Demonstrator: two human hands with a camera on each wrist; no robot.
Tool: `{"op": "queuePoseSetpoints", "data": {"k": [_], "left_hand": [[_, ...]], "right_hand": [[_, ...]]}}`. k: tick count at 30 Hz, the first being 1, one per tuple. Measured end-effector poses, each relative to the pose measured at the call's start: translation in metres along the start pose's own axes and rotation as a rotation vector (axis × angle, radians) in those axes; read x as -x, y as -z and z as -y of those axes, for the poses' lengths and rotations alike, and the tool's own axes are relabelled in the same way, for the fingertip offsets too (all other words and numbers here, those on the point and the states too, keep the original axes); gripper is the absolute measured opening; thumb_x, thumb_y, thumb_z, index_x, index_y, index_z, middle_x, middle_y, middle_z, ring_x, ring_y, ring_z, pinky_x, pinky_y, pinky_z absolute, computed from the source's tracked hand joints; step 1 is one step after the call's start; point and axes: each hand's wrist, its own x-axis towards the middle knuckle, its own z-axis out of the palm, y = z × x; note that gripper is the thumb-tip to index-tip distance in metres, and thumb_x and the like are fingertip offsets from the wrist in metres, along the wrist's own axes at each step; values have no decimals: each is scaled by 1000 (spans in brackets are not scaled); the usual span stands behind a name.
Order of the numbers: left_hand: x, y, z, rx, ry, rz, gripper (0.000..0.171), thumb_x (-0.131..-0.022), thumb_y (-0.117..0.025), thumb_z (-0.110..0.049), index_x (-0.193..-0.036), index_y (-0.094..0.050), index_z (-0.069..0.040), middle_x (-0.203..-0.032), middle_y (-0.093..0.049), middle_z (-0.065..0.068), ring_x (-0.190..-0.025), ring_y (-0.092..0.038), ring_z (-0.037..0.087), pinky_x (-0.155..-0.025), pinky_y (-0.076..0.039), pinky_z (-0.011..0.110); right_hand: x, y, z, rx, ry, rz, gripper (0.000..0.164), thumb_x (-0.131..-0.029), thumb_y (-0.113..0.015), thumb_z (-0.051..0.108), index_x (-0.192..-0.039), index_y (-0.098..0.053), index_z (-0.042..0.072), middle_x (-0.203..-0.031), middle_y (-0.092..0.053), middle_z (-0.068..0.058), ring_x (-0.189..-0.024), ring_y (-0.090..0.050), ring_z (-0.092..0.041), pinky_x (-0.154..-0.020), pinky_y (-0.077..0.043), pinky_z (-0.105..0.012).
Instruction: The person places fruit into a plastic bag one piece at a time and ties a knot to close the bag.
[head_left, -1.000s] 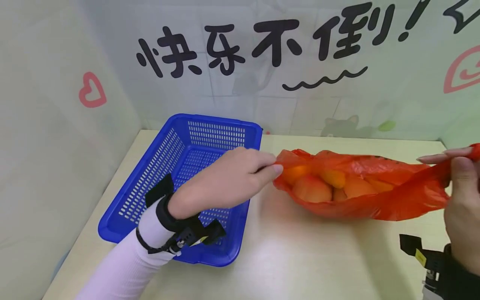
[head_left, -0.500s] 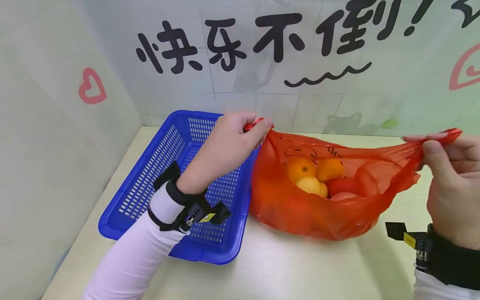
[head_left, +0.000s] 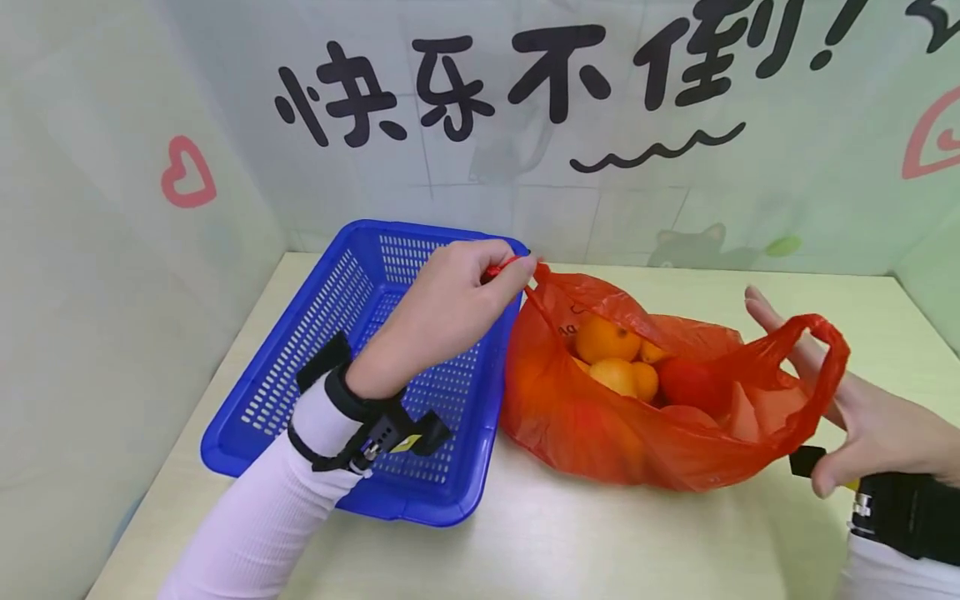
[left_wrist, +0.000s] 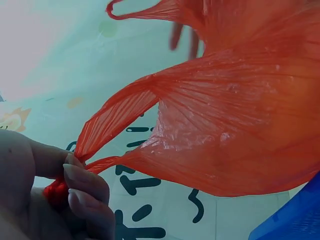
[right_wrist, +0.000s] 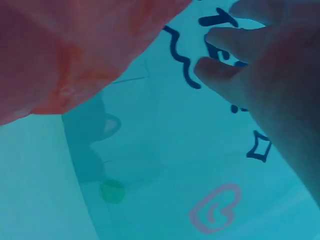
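Observation:
A red plastic bag (head_left: 577, 433) sits on the table with its mouth spread. Inside it I see an orange (head_left: 606, 340), smaller yellow-orange fruits (head_left: 615, 377) and a round red fruit (head_left: 693, 383); other contents are hidden by the plastic. My left hand (head_left: 442, 312) grips the bag's left handle, bunched between thumb and curled fingers in the left wrist view. To the right, the other handle (head_left: 828, 367) stands up as a loose loop. My right hand (head_left: 873, 421) is beside and behind that loop, fingers spread and thumb apart, holding nothing.
A blue slotted plastic basket (head_left: 420, 508) stands left of the bag, under my left forearm; its visible inside holds nothing. The pale table (head_left: 600, 542) meets a printed backdrop (head_left: 465, 208) at the back and sides.
Both hands drew the bag nearer and opened its mouth, showing the fruit. Then my right hand let go of the right handle and spread its fingers, while my left hand kept its grip.

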Motion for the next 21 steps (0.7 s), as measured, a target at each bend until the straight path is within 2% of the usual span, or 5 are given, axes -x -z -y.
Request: {"op": "queuePoseSetpoints", "data": {"k": [2, 8, 10, 15, 21], "left_hand": [[1, 0, -1, -11, -2, 9, 40, -103, -49, -30, -68, -39, -14, -61, -31, 2, -53, -34, 21, -49, -22, 26], [4, 1, -5, -13, -7, 24, 39, -103, -49, -30, -69, -39, -13, -62, -32, 2, -54, -35, 22, -49, -23, 26], [6, 1, -5, -7, -13, 21, 39, -103, -49, -29, -69, -39, -13, -62, -32, 2, -54, -35, 22, -49, -23, 26], [7, 1, -4, -9, -16, 20, 38, -103, -49, -29, -69, -41, -13, -61, -33, 2, -53, -35, 21, -48, -22, 25], [9, 3, -2, -31, -1, 24, 39, -103, -49, -29, -69, -39, -13, -61, -33, 2, -53, -36, 22, -50, -23, 26]], "right_hand": [[-2, 0, -1, 88, -113, 77, 133, -66, -89, 10, -159, 6, 16, -168, 2, -3, -140, -26, -3, -90, -45, -15], [-33, -13, 2, 84, -37, 132, 123, -65, -86, 6, -159, -6, 10, -167, 15, -7, -154, 5, -12, -118, -24, -28], [-41, -18, 6, 133, -27, 142, 107, -69, -84, 9, -157, -23, 10, -168, 7, -6, -154, 7, -11, -119, -22, -52], [-51, -28, 15, 265, -124, 111, 67, -83, -76, 10, -145, -50, 22, -156, -39, 7, -140, -28, 5, -102, -49, -38], [-36, -24, 13, 106, -273, -59, 45, -90, -68, 2, -132, -55, 13, -114, -68, 12, -95, -67, -7, -72, -59, -27]]}}
